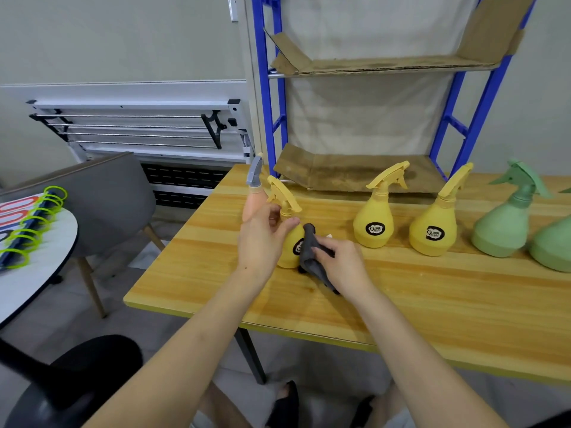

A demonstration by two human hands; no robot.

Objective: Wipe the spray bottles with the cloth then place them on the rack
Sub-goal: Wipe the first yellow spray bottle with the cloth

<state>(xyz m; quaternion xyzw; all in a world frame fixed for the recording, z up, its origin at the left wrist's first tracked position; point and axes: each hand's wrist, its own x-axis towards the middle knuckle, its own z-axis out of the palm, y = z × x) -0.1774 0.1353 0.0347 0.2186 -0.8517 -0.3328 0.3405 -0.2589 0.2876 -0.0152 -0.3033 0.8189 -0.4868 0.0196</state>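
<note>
While the blue rack [477, 115] stands at the far side of the wooden table [401, 291], its cardboard-lined shelves hold no bottle, so by my judgement the task is in its wiping stage. The table runs left to right, with a grey chair [105, 196] and a white round table [37, 273] off to the left and a folded white frame [139, 131] leaning on the far wall.

On the table, near its left end, the yellow bottle [292, 239] being cleaned stands upright, its long axis vertical and its trigger head pointing far and left. The left hand [262, 239] is on its left side, fingers curled round the neck just under the trigger head. The right hand [343, 261] is on its right side, fingers closed on the grey cloth [309, 251], which presses against the bottle's belly. A peach bottle with a grey head [255, 193] stands just behind the left hand.

To the right stand two more yellow bottles [375, 223] [434, 233], then two green ones [502, 230] [553, 248], well apart from the hands.

The rack's lower shelf [355, 174] lies far and right of the held bottle, so the left hand, already round the neck, seems better placed to lift it there.
</note>
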